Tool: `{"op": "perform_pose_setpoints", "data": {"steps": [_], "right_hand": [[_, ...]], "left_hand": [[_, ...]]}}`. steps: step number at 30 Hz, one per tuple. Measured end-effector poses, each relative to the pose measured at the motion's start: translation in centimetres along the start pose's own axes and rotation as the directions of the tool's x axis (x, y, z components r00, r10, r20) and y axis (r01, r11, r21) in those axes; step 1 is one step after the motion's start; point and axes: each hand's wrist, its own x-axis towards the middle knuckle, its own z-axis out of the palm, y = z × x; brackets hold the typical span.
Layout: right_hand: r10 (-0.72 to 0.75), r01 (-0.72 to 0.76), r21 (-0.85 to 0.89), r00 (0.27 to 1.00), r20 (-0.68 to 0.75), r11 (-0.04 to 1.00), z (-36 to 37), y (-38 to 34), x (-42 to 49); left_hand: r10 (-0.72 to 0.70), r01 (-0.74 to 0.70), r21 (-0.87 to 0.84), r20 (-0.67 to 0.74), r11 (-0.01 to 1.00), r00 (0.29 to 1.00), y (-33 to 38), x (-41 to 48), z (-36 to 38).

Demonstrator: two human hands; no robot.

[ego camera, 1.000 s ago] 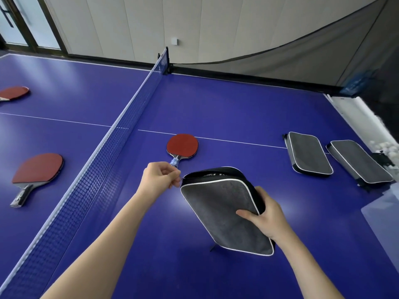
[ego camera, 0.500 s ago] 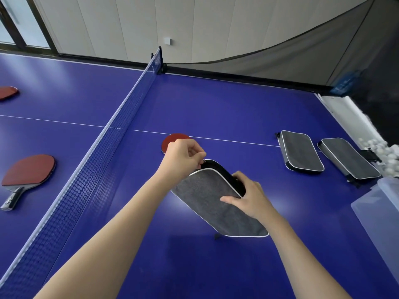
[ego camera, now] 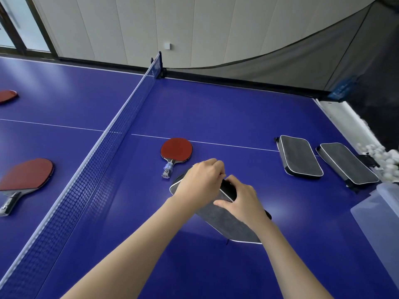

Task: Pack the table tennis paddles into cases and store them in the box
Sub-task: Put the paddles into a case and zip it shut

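The grey paddle case (ego camera: pixel 228 223), edged in white piping with a black side, is held tilted over the blue table (ego camera: pixel 216 108). The right hand (ego camera: pixel 241 201) grips its upper rim, thumb on the grey face. The left hand (ego camera: pixel 200 182), fingers curled, pinches that rim beside it. A red paddle (ego camera: pixel 176 151) lies just beyond.

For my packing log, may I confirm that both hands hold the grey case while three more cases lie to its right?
Not quite: the head view shows two more cases, not three, to its right; the left hand and right hand do hold the grey case.
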Motion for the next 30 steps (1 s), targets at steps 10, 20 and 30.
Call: {"op": "perform_pose_setpoints", "data": {"steps": [10, 20, 30], "right_hand": [[0.078, -0.083, 0.196, 0.996, 0.031, 0.977, -2.7, -0.1, -0.4], [-0.037, 0.006, 0.193, 0.987, 0.155, 0.981, -3.6, -2.0, 0.3], [-0.049, -0.042, 0.218, 0.917, 0.397, 0.975, -5.4, -2.5, 0.8]], "left_hand": [[-0.534, 0.469, -0.424, -0.041, 0.775, 0.845, -6.6, -3.6, 2.5], [-0.208, 0.29, -0.466, 0.22, 0.836, 0.953, -7.2, -2.0, -0.7], [-0.263, 0.271, -0.491, 0.088, 0.828, 0.961, -6.6, -3.5, 0.0]]}}
